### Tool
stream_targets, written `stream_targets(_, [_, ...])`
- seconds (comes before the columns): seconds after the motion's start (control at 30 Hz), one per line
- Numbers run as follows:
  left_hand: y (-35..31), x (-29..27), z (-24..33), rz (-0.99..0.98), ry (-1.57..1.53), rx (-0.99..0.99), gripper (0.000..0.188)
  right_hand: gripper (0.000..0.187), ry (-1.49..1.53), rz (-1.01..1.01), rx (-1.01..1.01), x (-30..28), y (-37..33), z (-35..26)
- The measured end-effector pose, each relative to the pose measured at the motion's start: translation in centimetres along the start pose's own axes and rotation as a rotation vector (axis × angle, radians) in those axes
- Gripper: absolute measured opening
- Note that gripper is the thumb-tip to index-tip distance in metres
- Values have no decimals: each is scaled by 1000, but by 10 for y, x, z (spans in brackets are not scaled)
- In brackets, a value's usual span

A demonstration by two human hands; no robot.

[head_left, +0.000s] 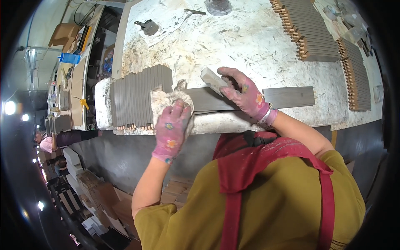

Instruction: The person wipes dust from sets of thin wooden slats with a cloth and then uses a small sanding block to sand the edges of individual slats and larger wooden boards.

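Note:
A grey wooden board lies lengthwise along the near edge of the table in front of me. My left hand, in a pink flowered glove, presses a crumpled whitish cloth down at the board's left end. My right hand, gloved alike, grips a pale block between thumb and fingers, tilted over the middle of the board. Whether the block touches the board I cannot tell. Beside the cloth, on the left, a row of grey boards stands packed on edge, with wooden pegs at their near ends.
More grey pegged boards are lined up at the far right, with another row beside them. A small dark pot with a tool and a round container stand at the back. A person is far left.

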State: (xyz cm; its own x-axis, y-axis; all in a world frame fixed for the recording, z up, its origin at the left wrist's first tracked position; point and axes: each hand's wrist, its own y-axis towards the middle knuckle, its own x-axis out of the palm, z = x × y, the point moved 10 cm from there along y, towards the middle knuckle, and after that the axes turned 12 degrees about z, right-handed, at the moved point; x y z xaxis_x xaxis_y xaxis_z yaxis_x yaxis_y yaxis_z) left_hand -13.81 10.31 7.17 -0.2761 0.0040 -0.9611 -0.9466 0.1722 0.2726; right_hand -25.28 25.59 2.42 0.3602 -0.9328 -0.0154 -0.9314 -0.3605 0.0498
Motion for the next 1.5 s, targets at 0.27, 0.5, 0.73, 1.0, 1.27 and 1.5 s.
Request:
stream_targets(0.27, [10, -18, -16, 7, 71, -14, 38, 52, -32, 1, -42, -1, 1, 0])
stream_targets(0.5, [4, 0, -26, -76, 116, 54, 38, 51, -51, 13, -46, -2, 1, 1])
stream_targets(0.73, [3, -11, -18, -68, 89, 74, 31, 51, -58, -1, -71, 0, -1, -5])
stream_targets(1.0, [9, -11, -8, -68, 19, 147, 36, 53, -83, 12, -52, 0, 0, -1])
stream_targets(1.27, [18, -11, 1, -154, -10, 134, 34, 48, -89, 84, -177, -4, -1, -16])
stream_targets(1.5, [73, -62, -42, -32, 77, 88, 35, 48, -110, 37, -94, 0, 2, -8])
